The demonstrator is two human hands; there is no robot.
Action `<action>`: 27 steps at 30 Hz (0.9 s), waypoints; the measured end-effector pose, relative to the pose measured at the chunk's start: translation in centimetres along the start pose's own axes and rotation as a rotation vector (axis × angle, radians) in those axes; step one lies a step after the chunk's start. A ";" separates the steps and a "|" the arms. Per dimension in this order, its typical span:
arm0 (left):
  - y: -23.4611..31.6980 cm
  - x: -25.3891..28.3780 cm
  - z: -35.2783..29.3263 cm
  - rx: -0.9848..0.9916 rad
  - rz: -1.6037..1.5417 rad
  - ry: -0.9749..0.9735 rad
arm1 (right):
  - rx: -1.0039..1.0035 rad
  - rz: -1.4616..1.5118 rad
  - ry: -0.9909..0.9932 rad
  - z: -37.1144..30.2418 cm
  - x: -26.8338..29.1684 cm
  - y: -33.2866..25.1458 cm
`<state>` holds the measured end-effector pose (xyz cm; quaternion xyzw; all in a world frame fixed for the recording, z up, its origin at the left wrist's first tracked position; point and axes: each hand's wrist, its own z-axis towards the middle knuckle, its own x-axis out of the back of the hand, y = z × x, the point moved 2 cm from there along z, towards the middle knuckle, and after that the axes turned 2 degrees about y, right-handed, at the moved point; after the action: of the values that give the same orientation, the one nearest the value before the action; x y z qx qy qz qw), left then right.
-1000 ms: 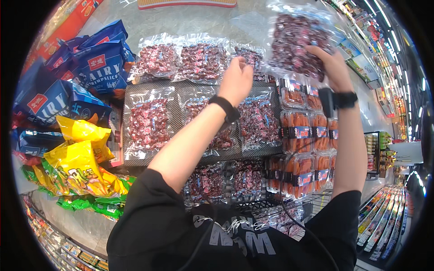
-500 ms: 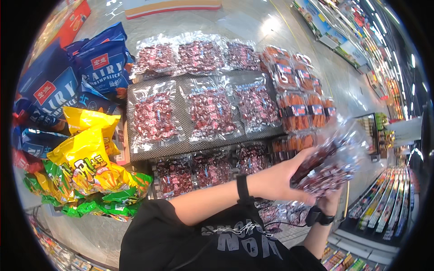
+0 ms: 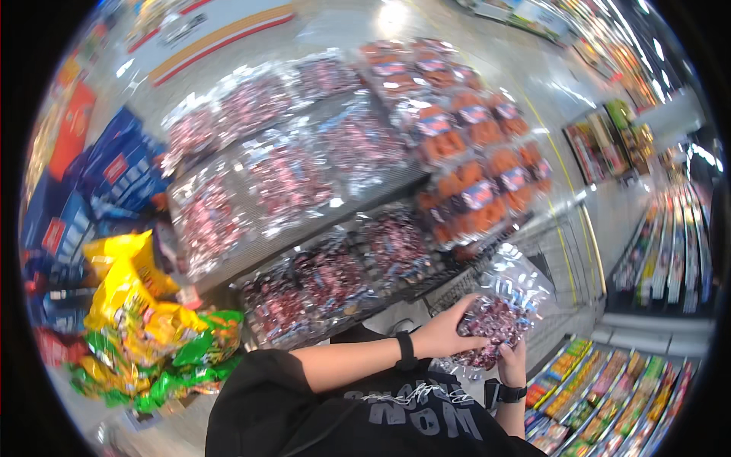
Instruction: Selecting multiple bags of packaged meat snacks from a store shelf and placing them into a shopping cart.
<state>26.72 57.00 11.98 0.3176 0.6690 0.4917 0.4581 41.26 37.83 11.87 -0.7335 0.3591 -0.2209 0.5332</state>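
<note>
Both hands hold one clear plastic bag (image 3: 499, 316) filled with small dark red, shiny pieces, in front of my body at the right. My left hand (image 3: 448, 333) grips its left side, the thumb lying across the front. At the lower right, my right hand (image 3: 513, 364) is closed on the bag's edge, its fingers partly hidden. The bag's upper end is slack, see-through plastic. Similar clear bags (image 3: 293, 179) lie in rows on a dark stepped display rack (image 3: 304, 238) ahead to the left.
Clear packs of orange-brown food (image 3: 480, 190) stand at the rack's right end. Blue snack bags (image 3: 122, 164), yellow bags (image 3: 126, 297) and green bags (image 3: 190, 354) crowd the left side. A wire cart (image 3: 560, 266) stands beside my hands. Stocked shelves (image 3: 601, 396) line the lower right.
The bag has come down and closer to my body, still in both hands, and its blur has lessened. My view has turned right, so the rack now appears tilted and farther left.
</note>
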 end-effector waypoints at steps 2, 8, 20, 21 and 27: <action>-2.8 -1.7 1.1 0.038 0.035 0.046 | -0.120 -0.030 -0.088 -1.3 4.5 2.6; -6.6 -8.7 4.8 0.421 -0.127 -0.017 | -0.203 0.061 -0.160 -4.8 10.2 5.4; -20.3 -20.3 10.3 0.872 0.009 -0.094 | -0.397 0.342 -0.024 -5.0 24.6 16.8; -21.9 -20.2 10.8 0.885 0.060 -0.079 | -0.431 0.324 -0.059 -4.2 25.5 17.3; -28.4 -18.3 14.0 0.695 0.267 0.071 | -0.570 0.254 -0.181 2.6 27.4 22.8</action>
<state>47.27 37.21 -10.79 0.5215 0.7639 0.3015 0.2314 54.12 14.58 -12.10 -0.8192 0.4464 0.0231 0.3592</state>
